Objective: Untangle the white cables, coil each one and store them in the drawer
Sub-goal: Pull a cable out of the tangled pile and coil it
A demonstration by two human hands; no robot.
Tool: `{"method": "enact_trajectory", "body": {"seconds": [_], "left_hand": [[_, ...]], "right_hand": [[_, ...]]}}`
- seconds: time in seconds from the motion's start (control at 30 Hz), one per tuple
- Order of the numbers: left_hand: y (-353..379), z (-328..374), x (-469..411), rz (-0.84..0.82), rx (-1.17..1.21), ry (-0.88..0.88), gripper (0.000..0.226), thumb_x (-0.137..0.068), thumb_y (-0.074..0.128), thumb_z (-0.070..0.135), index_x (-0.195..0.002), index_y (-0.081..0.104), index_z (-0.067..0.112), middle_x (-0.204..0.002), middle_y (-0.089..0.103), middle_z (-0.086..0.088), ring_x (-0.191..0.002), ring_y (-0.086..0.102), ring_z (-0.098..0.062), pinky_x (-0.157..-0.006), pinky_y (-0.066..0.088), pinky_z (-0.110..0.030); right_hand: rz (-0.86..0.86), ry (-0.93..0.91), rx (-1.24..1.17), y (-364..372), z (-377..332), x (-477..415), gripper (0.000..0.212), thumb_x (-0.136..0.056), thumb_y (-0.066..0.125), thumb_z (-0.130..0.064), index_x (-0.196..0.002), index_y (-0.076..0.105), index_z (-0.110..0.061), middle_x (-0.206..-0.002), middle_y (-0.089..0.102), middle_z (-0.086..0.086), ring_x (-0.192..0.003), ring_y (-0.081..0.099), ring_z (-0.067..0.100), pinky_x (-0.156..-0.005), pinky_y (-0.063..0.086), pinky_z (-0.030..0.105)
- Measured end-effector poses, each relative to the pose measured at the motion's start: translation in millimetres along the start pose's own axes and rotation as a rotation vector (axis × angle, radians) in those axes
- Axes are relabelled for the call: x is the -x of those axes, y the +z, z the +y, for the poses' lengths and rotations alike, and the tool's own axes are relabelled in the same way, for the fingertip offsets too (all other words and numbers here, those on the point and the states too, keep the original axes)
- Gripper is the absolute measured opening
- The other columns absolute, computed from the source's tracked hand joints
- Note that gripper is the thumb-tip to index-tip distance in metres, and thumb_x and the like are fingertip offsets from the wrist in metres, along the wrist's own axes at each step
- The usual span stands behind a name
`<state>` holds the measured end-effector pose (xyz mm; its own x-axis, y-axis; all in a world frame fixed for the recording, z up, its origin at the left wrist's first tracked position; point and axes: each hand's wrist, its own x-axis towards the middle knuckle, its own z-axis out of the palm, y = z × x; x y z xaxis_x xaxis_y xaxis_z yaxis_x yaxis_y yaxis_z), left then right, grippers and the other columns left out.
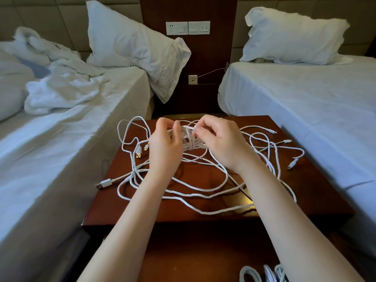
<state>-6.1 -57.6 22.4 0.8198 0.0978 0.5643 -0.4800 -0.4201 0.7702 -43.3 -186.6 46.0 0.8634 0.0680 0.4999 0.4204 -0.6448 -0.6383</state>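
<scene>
A tangle of white cables (195,188) sprawls over the dark wooden nightstand top (317,192). Above its far half, my left hand (165,145) holds a partly wound coil of white cable (189,140), fingers curled round it. My right hand (220,139) pinches a strand at the top of that coil. Loose USB plugs lie at the left edge (103,183) and small connectors at the right (287,141). Coiled white cables (262,273) show at the bottom edge, below the nightstand top; the drawer itself is not clearly visible.
Two beds with white sheets flank the nightstand, the left bed (61,127) with a crumpled towel and pillow, the right bed (305,102) with a pillow. A wall panel with sockets and switches (187,28) stands behind.
</scene>
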Motion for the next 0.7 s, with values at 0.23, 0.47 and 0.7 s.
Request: {"method": "enact_trajectory", "body": {"seconds": [0.23,0.47,0.7], "left_hand": [[-7.5,-6.0,-4.3,0.161,0.027,-0.008,0.016,-0.099,0.048,0.010,-0.083,0.047,0.006,-0.063,0.044,0.011,-0.059,0.048,0.014,-0.058,0.036,-0.006],[-8.3,-3.5,-5.0,0.296,0.065,-0.008,0.008,-0.098,0.048,0.007,-0.090,0.049,0.006,-0.069,0.043,0.014,-0.067,0.049,0.020,-0.061,0.036,-0.004],[-10.7,9.3,-7.5,0.335,0.213,-0.101,0.021,-0.099,0.047,0.016,-0.078,0.046,0.020,-0.073,0.049,0.010,-0.065,0.051,0.008,-0.064,0.039,-0.010]], "right_hand": [[-0.054,-0.053,0.045,14.1,-6.4,1.6,0.013,-0.099,0.052,-0.017,-0.097,0.064,-0.012,-0.069,0.054,-0.014,-0.064,0.054,0.003,-0.059,0.042,0.015],[-0.030,-0.072,0.017,26.1,-6.7,4.2,0.012,-0.094,0.061,-0.022,-0.084,0.064,-0.016,-0.070,0.066,-0.003,-0.064,0.063,0.011,-0.066,0.053,0.033],[0.077,-0.063,-0.137,27.1,-3.0,2.7,0.010,-0.092,0.066,-0.018,-0.088,0.071,-0.010,-0.072,0.069,-0.008,-0.071,0.066,0.001,-0.066,0.053,0.015]]}}
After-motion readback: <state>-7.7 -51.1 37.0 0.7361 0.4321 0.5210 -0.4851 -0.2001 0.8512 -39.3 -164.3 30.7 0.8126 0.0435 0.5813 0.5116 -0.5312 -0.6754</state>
